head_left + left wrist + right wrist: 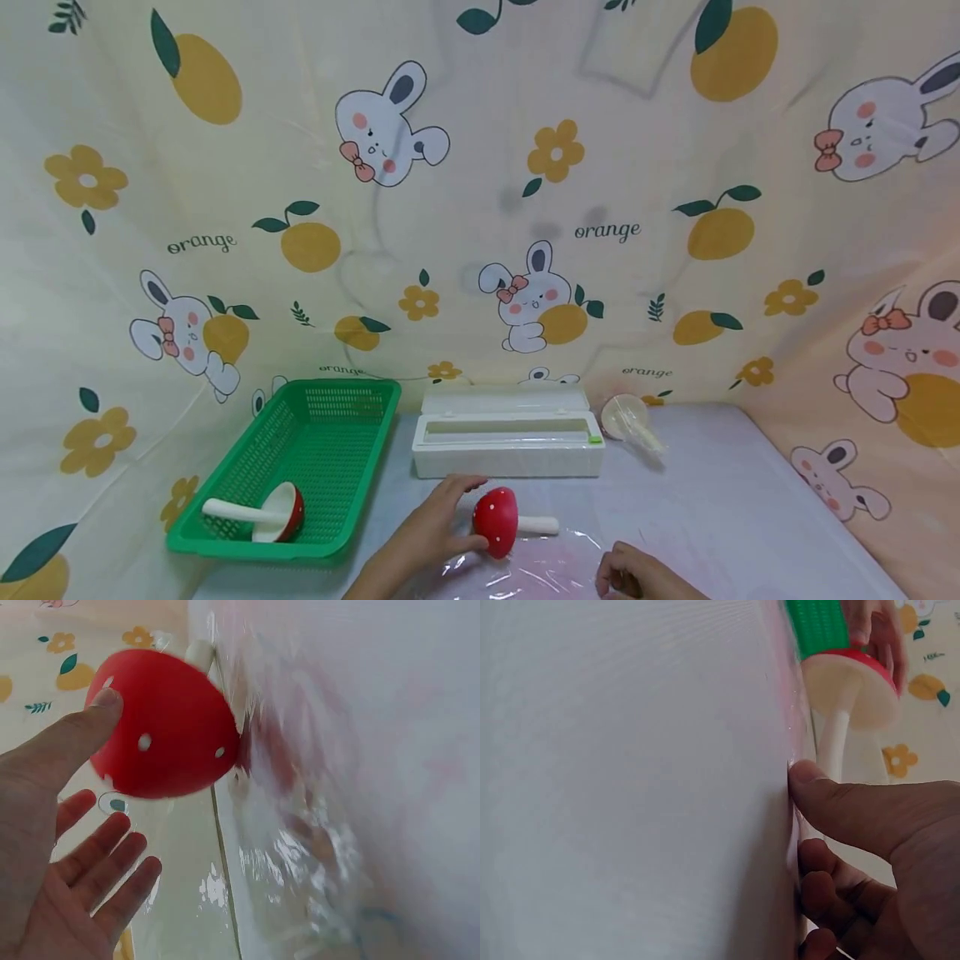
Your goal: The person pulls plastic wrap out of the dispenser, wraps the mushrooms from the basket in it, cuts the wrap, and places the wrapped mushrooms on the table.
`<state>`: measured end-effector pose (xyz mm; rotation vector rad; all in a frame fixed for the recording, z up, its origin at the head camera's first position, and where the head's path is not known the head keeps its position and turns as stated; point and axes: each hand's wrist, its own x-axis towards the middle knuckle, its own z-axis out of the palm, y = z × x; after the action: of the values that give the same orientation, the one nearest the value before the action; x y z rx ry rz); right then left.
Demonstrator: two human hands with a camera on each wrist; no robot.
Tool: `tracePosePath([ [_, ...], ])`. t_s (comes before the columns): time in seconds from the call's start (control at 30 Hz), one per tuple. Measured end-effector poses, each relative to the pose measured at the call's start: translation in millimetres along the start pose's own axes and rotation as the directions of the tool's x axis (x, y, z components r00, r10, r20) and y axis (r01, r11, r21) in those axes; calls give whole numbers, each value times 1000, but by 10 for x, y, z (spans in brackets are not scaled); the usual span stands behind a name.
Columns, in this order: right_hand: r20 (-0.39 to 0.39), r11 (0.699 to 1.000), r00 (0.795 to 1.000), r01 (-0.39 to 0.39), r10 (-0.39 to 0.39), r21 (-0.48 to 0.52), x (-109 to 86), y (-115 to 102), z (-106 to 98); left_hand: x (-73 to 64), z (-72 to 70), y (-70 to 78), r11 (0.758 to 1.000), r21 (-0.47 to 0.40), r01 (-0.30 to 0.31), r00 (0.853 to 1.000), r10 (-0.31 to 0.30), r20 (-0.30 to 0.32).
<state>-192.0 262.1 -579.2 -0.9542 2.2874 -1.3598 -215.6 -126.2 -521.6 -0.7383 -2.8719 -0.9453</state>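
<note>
A red toy mushroom with white dots (496, 523) lies on its side on a sheet of clear plastic film (525, 575), its white stem pointing right. My left hand (438, 527) is at the left of the cap. In the left wrist view, the thumb (105, 705) touches the red cap while the other fingers stay extended and apart from it. My right hand (636, 572) rests at the film's right edge, fingers loosely bent. The right wrist view shows its thumb (810, 772) and fingertips at the tabletop, with a gap between them, and the stem beyond.
At the left stands a green basket (367, 483) with another mushroom (281, 512) inside. Behind the film is a long white box (510, 462) with its lid raised. A pale mushroom-shaped item in clear wrap (626, 419) lies right of it. A printed cloth (480, 208) hangs behind.
</note>
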Motion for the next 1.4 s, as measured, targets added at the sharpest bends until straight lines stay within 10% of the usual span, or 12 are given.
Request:
tracePosePath([
  [0.23, -19, 998, 999, 48, -49, -32, -10, -57, 4, -228, -153, -148, 991, -86, 98, 986, -85, 142],
  [0.47, -21, 999, 1000, 14, -15, -29, -18, -85, 14, -504, -235, -335, 947, -122, 298, 889, -229, 397],
  [0.6, -20, 995, 995, -95, 94, -16, -31, -113, 11, -553, -238, -378, 946, -97, 309, 874, -242, 421],
  [1.07, -8, 968, 970, -243, 244, 61, -41, -197, -2, -569, -249, -452, 931, -229, 284, 917, -195, 347],
  [1.4, -95, 969, 966, -244, 241, -25, -2, -301, -108, -532, -306, -458, 953, -297, 51, 998, -39, 45],
])
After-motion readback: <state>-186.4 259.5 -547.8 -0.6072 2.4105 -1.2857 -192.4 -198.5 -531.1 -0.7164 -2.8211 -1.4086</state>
